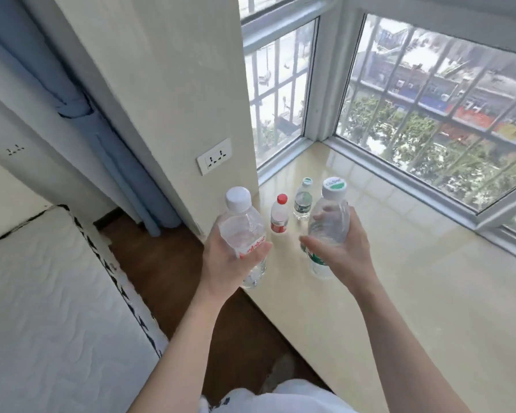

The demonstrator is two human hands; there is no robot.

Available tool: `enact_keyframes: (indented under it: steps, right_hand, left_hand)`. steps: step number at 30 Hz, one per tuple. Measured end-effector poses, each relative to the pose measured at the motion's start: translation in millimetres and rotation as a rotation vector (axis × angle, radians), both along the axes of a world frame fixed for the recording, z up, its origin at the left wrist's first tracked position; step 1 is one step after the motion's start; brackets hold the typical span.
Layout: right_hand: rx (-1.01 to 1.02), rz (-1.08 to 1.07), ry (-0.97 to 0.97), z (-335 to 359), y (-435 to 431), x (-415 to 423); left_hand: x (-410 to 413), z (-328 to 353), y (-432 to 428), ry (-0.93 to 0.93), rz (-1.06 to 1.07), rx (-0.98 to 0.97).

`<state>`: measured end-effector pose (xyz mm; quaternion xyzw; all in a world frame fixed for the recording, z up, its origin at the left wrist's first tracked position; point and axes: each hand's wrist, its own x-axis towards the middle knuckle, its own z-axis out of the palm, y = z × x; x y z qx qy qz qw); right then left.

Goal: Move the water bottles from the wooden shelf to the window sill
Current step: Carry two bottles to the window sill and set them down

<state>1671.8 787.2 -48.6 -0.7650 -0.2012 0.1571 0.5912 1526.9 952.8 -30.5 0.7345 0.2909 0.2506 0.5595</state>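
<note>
Two bottles stand upright on the window sill [399, 278] near the wall: a red-capped bottle [280, 214] and a green-labelled bottle [303, 201]. The left grip [230, 259] is curled round a white-capped bottle [245, 231], the right grip [344, 248] round a green-capped bottle [329, 225] — both held in the air, just short of the standing pair.

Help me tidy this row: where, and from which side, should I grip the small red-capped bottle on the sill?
Probably round its straight body at the label, from the near side. The red-capped bottle stands upright on the window sill; the wall is close on its left and a green-labelled bottle stands just beyond on its right, so the front looks most open.
</note>
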Motion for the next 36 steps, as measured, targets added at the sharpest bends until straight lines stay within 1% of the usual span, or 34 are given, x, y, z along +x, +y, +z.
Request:
enact_keyframes:
  steps: [4, 9, 15, 23, 25, 28, 36]
  right_hand:
    - [0.04, -0.133, 0.023, -3.6, -13.7, 33.4]
    - [0.055, -0.338, 0.039, -1.9, -50.6, 50.2]
    - [0.048, -0.592, 0.081, -16.8, -96.7, 35.4]
    - [0.05, -0.904, 0.166, -52.7, -128.8, 8.5]
    - [0.054, -0.944, 0.192, -70.7, -135.3, 10.7]
    - [0.037, -0.943, 0.242, -99.5, -138.8, 21.4]
    - [-0.078, -0.981, 0.381, -198.7, -150.8, 36.8]
  left_hand:
    - [48.4, -0.3, -3.3, 0.027, -0.112, -0.014]
    - [100.3, -5.4, -19.0, 0.097, -0.324, -0.03]
    - [144.2, -25.3, -48.4, 0.158, -0.586, -0.129]
    - [180.6, -73.8, -84.3, 0.224, -0.81, -0.256]
    - [190.5, -92.8, -96.5, 0.242, -0.846, -0.265]
    - [208.7, -123.6, -111.3, 0.269, -0.835, -0.26]
    - [238.3, -218.4, -129.7, 0.298, -0.846, -0.235]
